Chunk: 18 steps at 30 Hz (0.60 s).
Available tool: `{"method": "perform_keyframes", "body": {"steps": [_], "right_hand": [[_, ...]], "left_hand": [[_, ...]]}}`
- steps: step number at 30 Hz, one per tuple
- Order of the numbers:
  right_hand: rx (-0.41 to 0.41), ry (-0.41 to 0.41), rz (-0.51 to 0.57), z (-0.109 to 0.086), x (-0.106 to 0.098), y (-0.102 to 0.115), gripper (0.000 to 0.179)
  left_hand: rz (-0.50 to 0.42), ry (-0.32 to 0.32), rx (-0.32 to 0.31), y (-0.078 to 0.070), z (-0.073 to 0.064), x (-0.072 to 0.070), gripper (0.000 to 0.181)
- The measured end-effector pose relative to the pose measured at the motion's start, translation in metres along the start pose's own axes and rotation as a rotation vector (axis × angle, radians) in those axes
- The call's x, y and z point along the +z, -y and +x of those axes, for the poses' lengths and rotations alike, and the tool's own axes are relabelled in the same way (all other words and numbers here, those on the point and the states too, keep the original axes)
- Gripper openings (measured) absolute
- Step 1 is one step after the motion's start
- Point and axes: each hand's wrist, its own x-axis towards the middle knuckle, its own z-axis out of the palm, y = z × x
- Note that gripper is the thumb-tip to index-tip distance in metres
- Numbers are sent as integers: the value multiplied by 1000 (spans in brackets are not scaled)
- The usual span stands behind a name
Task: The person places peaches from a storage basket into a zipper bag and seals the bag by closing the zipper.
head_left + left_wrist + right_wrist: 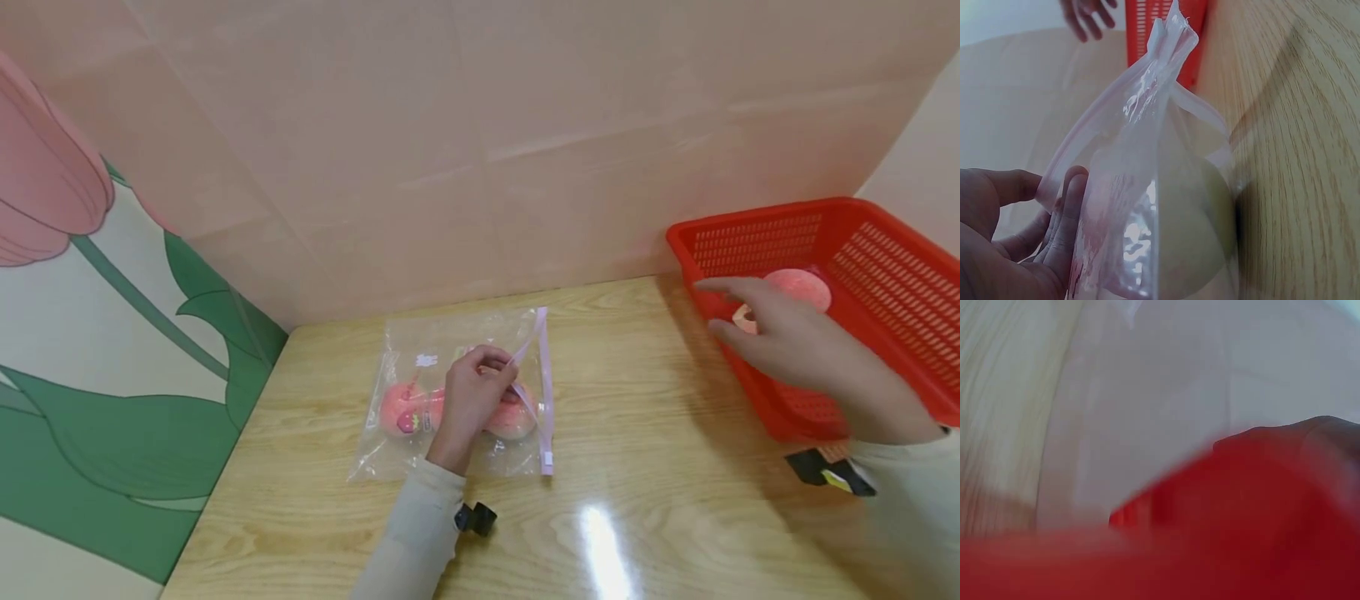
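Observation:
A clear zip bag (416, 337) with a pale pink strip lies on the wooden table, holding pink round things (396, 410) that look like fruit. My left hand (476, 392) pinches one lip of its mouth, and the mouth stands partly apart. Through the plastic, the left wrist view shows a pale green rounded side (1191, 231). Over the left rim of a red basket (795, 421) is my right hand (795, 337), fingers spread and nothing held. A pink round thing (804, 287) sits in the basket, partly behind that hand. Red blur fills much of the right wrist view.
The wooden table (630, 417) stretches between bag and basket. A pinkish covered wall (450, 167) rises behind it. On the left stands a panel painted with a tulip and leaves (135, 433). The basket's raised rim surrounds its contents.

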Motion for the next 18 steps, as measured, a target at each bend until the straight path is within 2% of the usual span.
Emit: {"method": "perform_keyframes", "body": {"steps": [3, 9, 14, 18], "right_hand": [[35, 3, -33, 1, -4, -17, 58], [165, 60, -115, 3, -15, -36, 83], [137, 66, -205, -6, -24, -38, 81], [132, 68, -228, -12, -29, -32, 78]], "left_hand": [[-4, -1, 0, 0, 0, -1, 12], [-24, 5, 13, -2, -1, -2, 13], [-26, 14, 3, -2, -1, -2, 13], [-29, 21, 8, -2, -1, -2, 13]]}}
